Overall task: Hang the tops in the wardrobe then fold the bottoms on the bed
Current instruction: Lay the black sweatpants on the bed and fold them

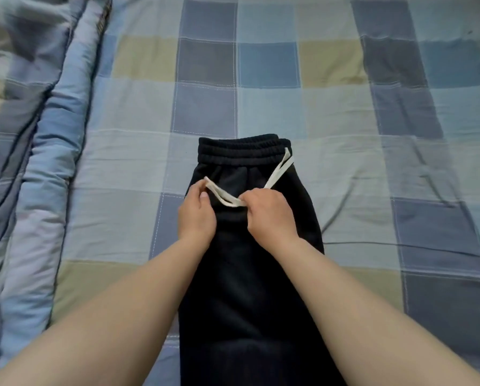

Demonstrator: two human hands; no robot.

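Note:
Black trousers (pixel 250 274) lie lengthwise on the bed (pixel 344 176), folded leg over leg, with the elastic waistband at the far end. A cream drawstring (pixel 280 168) runs from the right side of the waistband down to my hands. My left hand (pixel 197 213) pinches the looped left end of the drawstring. My right hand (pixel 269 215) pinches the same cord near its middle. Both hands rest on the trousers just below the waistband. The trouser legs run out of view at the bottom edge.
The bed carries a checked sheet in blue, grey and beige squares. A bunched quilt (pixel 38 162) in the same colours lies along the left side. No wardrobe or tops are in view.

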